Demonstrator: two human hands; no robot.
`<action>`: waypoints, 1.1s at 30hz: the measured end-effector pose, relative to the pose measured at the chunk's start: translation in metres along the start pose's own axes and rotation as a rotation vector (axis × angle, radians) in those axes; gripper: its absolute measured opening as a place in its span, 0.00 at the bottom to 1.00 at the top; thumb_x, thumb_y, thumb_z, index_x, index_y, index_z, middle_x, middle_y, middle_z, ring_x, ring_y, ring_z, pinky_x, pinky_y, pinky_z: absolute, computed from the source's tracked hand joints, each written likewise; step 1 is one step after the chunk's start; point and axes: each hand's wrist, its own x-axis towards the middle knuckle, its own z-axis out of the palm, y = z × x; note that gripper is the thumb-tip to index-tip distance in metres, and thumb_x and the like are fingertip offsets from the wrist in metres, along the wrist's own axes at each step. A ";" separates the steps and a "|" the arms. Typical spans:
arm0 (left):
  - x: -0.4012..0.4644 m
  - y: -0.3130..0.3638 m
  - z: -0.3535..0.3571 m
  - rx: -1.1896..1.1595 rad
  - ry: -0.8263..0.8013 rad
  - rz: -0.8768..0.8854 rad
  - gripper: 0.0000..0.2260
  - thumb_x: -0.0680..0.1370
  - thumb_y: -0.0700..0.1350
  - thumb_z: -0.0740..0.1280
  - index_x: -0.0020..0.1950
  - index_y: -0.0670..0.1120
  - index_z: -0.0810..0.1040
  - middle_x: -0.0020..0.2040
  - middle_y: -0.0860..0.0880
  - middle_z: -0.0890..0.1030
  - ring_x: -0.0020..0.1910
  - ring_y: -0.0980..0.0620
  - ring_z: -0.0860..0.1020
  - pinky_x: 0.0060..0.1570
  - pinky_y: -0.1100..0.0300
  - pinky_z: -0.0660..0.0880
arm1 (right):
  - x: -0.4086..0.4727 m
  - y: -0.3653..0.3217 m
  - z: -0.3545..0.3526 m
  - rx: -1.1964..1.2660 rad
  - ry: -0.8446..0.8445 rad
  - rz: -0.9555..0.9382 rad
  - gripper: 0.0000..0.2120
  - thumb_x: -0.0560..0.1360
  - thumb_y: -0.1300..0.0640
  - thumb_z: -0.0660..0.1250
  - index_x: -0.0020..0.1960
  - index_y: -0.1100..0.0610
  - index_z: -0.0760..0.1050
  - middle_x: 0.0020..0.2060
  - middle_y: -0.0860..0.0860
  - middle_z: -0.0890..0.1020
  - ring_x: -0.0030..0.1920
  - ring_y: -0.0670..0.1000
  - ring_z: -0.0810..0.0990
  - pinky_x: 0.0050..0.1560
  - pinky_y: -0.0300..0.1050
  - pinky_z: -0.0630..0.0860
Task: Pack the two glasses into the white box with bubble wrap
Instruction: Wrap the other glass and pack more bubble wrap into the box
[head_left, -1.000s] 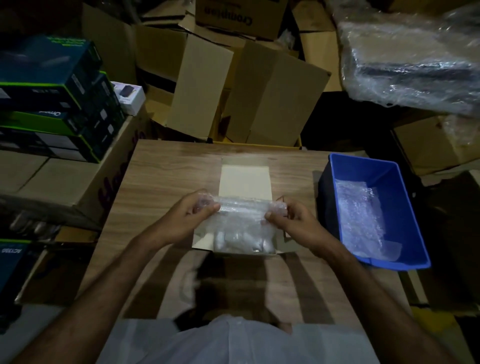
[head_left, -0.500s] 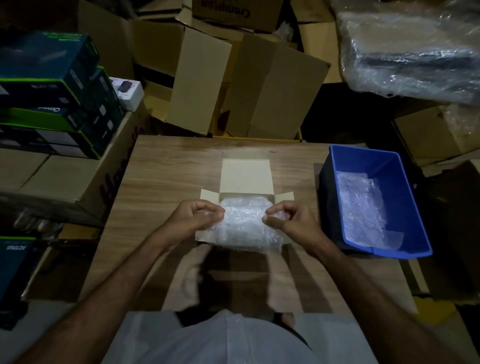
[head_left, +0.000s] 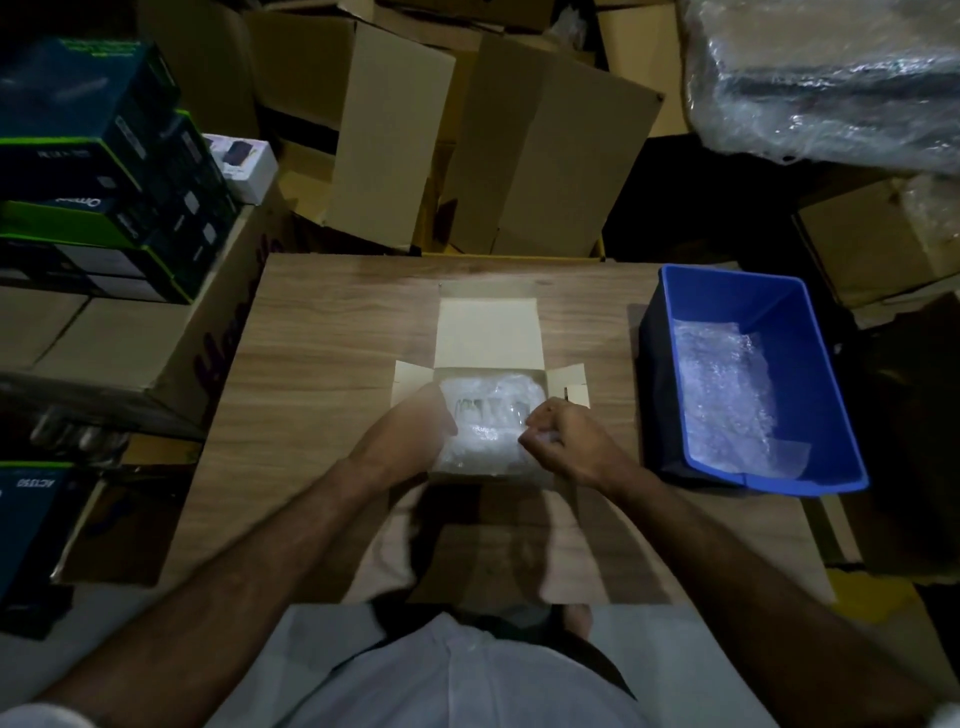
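Two hands tuck bubble wrap (head_left: 485, 415) into the box (head_left: 488, 332): the right hand (head_left: 563, 441), at three o'clock, pinches it; the left hand's (head_left: 418, 423) fingers are hidden. Hard pushing could crack the glasses (head_left: 485, 413).

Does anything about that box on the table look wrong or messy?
Nothing stands out. The white box sits open on the table, and both hands, left and right, are at the bubble wrap inside. Nothing looks spilled or torn.

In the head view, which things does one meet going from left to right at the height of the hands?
Stacked dark boxes → left hand → bubble wrap in the white box → right hand → blue bin.
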 end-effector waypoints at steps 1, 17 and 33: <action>-0.001 0.000 0.003 0.038 -0.035 0.003 0.11 0.74 0.36 0.67 0.52 0.47 0.85 0.49 0.54 0.71 0.44 0.57 0.74 0.45 0.62 0.74 | 0.003 0.003 0.002 -0.042 -0.051 -0.007 0.09 0.73 0.60 0.66 0.37 0.64 0.77 0.33 0.57 0.81 0.34 0.56 0.79 0.39 0.53 0.80; 0.004 0.012 0.025 0.583 -0.493 0.068 0.14 0.78 0.49 0.58 0.53 0.50 0.83 0.46 0.48 0.83 0.53 0.46 0.73 0.59 0.48 0.63 | 0.026 0.008 0.010 -0.635 -0.501 -0.232 0.14 0.77 0.64 0.67 0.60 0.56 0.82 0.57 0.56 0.77 0.55 0.57 0.81 0.55 0.52 0.80; 0.044 -0.007 -0.004 0.088 -0.176 -0.081 0.26 0.66 0.48 0.81 0.60 0.50 0.76 0.59 0.51 0.78 0.57 0.49 0.77 0.54 0.53 0.77 | 0.057 0.004 0.004 -0.385 -0.152 -0.094 0.42 0.61 0.54 0.84 0.71 0.56 0.70 0.63 0.57 0.77 0.59 0.56 0.79 0.54 0.50 0.80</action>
